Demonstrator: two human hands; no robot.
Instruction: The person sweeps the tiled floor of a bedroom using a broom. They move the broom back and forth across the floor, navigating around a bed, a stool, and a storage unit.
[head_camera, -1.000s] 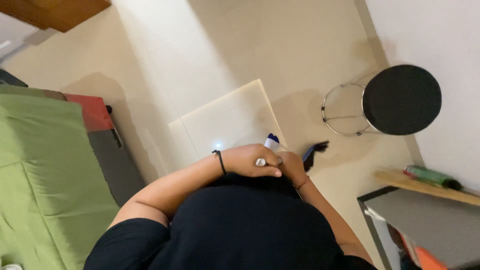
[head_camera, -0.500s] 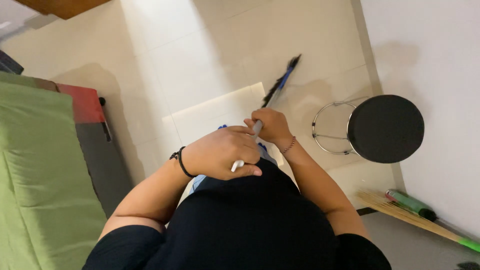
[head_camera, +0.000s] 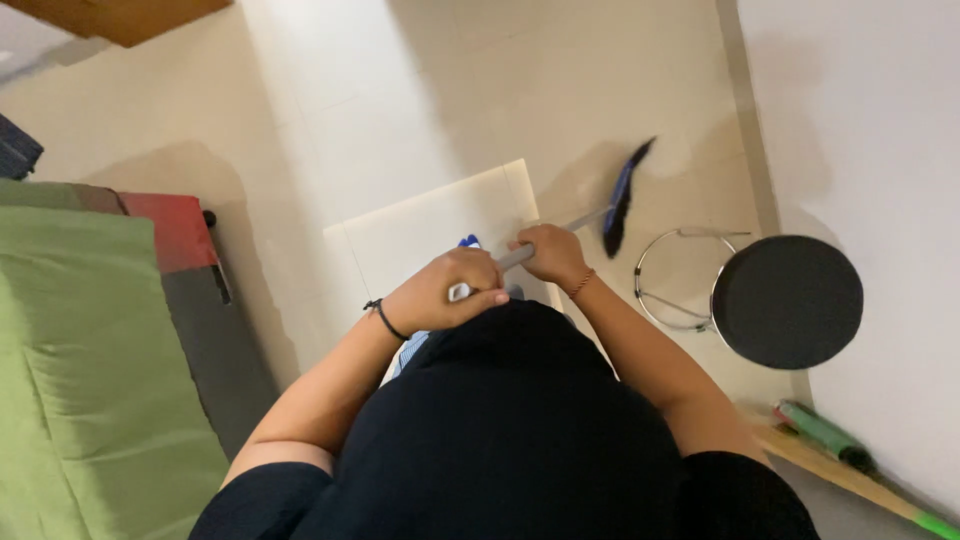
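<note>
Both hands grip a broom by its grey handle (head_camera: 585, 220). My left hand (head_camera: 445, 290) wraps the near end of the handle, a black band on its wrist. Just ahead of it, my right hand (head_camera: 548, 253) holds the handle further along, a thin bracelet on the wrist. The broom's blue head with black bristles (head_camera: 622, 198) rests on the cream tiled floor (head_camera: 420, 110), ahead and to the right of my hands. My black top fills the lower middle of the view.
A round black stool (head_camera: 787, 300) with a chrome ring base stands at the right, near the white wall (head_camera: 870, 120). A green mattress (head_camera: 90, 370) with a red and grey edge lies at left. A wooden board and a green tube (head_camera: 825, 435) lie at lower right.
The broom head has swung down and to the right across the floor, closer to the stool. Both hands stayed on the handle.
</note>
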